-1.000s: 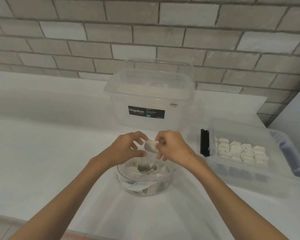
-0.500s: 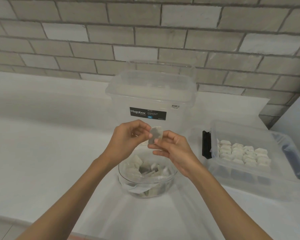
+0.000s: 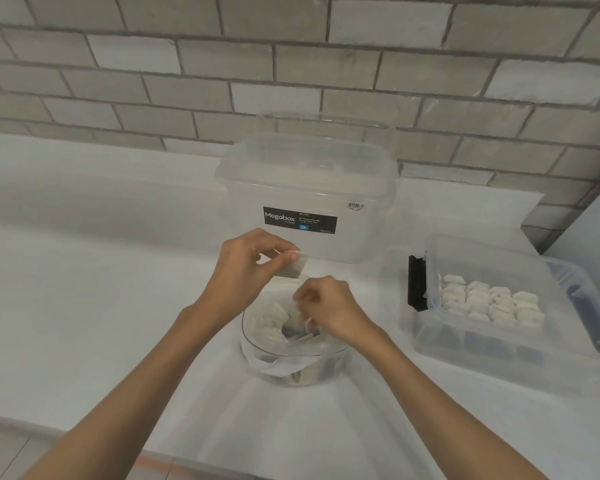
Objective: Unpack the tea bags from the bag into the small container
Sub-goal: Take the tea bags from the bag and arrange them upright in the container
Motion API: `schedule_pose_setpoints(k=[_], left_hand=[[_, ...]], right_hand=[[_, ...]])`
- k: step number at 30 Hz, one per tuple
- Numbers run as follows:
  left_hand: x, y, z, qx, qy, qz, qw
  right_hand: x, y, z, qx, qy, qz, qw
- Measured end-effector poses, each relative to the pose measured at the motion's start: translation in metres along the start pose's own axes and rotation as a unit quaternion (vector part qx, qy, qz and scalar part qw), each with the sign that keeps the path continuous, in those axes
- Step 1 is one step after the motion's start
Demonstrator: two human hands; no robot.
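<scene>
Grey brick wall (image 3: 291, 64) backs a white counter (image 3: 101, 306), with a lidded Megabox tub (image 3: 309, 174) standing at the rear. The left hand (image 3: 246, 271) pinches a tea bag (image 3: 296, 269) between thumb and fingertips, raised above the round clear bowl (image 3: 291, 374) at centre, which holds loose tea bags (image 3: 274, 317). The right hand (image 3: 333, 311) hovers over the bowl, fingers curled; perhaps they nip a string, but I cannot tell. The small container (image 3: 465, 344) sits to the right, holding rows of tea bags (image 3: 489, 303).

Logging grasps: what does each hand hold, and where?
Left hand pinches a tea bag by its upper edge; right hand is curled, hold cannot be told.
</scene>
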State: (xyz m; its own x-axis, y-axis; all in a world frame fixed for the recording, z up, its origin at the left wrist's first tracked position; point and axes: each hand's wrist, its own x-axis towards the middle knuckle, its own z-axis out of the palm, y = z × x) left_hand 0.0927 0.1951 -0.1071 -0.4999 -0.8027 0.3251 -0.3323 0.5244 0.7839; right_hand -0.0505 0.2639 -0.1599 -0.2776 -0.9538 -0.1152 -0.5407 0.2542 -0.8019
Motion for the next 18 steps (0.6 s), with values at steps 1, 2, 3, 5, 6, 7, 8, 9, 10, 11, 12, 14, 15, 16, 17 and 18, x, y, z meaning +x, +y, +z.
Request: schedule_pose_setpoints(k=[1, 2, 3, 5, 6, 7, 8, 9, 10, 11, 12, 14, 15, 16, 17, 18], left_hand=[[-0.001, -0.002, -0.001, 0.01, 0.0, 0.003, 1.0], [-0.001, -0.003, -0.002, 0.014, 0.0, 0.002, 1.0], [-0.002, -0.004, -0.003, 0.015, -0.001, -0.003, 1.0], [-0.004, -0.005, -0.004, 0.005, -0.003, -0.018, 1.0], [-0.005, -0.005, -0.005, -0.001, -0.004, -0.026, 1.0], [-0.006, -0.006, -0.006, -0.004, -0.005, -0.032, 0.999], [-0.007, -0.007, -0.007, -0.006, -0.007, -0.037, 0.999], [-0.007, -0.008, -0.007, -0.006, -0.007, -0.043, 0.999], [-0.007, -0.009, -0.008, -0.01, -0.005, -0.053, 0.999], [-0.007, -0.01, -0.009, -0.014, -0.002, -0.064, 0.998], [-0.007, -0.011, -0.01, -0.017, 0.0, -0.072, 0.997], [-0.007, -0.012, -0.012, -0.014, -0.002, -0.079, 0.997], [-0.007, -0.012, -0.013, -0.012, -0.008, -0.079, 0.997], [-0.007, -0.011, -0.013, -0.012, -0.015, -0.079, 0.997], [-0.007, -0.01, -0.013, -0.011, -0.022, -0.077, 0.997], [-0.007, -0.008, -0.012, -0.008, -0.029, -0.074, 0.997]], right_hand=[[0.003, 0.0, 0.007, -0.07, -0.008, -0.004, 0.997], [0.005, -0.001, 0.014, -0.118, -0.01, -0.001, 0.993], [0.008, -0.001, 0.02, -0.133, -0.014, 0.01, 0.991], [0.013, 0.0, 0.03, -0.12, -0.037, 0.031, 0.992], [0.015, -0.001, 0.033, -0.118, -0.044, 0.035, 0.991], [0.016, -0.001, 0.034, -0.121, -0.044, 0.037, 0.991], [0.016, 0.0, 0.034, -0.123, -0.038, 0.034, 0.991], [0.015, -0.001, 0.032, -0.127, -0.03, 0.032, 0.991], [0.013, -0.002, 0.028, -0.131, -0.018, 0.026, 0.991], [0.01, -0.003, 0.022, -0.132, -0.007, 0.021, 0.991], [0.006, -0.004, 0.014, -0.124, 0.002, 0.019, 0.992], [-0.001, -0.008, -0.005, -0.075, 0.017, 0.03, 0.997], [-0.005, -0.009, -0.015, -0.038, 0.026, 0.039, 0.998], [-0.01, -0.01, -0.025, 0.005, 0.036, 0.049, 0.998], [-0.014, -0.01, -0.035, 0.055, 0.045, 0.059, 0.996], [-0.018, -0.011, -0.044, 0.107, 0.054, 0.068, 0.99]])
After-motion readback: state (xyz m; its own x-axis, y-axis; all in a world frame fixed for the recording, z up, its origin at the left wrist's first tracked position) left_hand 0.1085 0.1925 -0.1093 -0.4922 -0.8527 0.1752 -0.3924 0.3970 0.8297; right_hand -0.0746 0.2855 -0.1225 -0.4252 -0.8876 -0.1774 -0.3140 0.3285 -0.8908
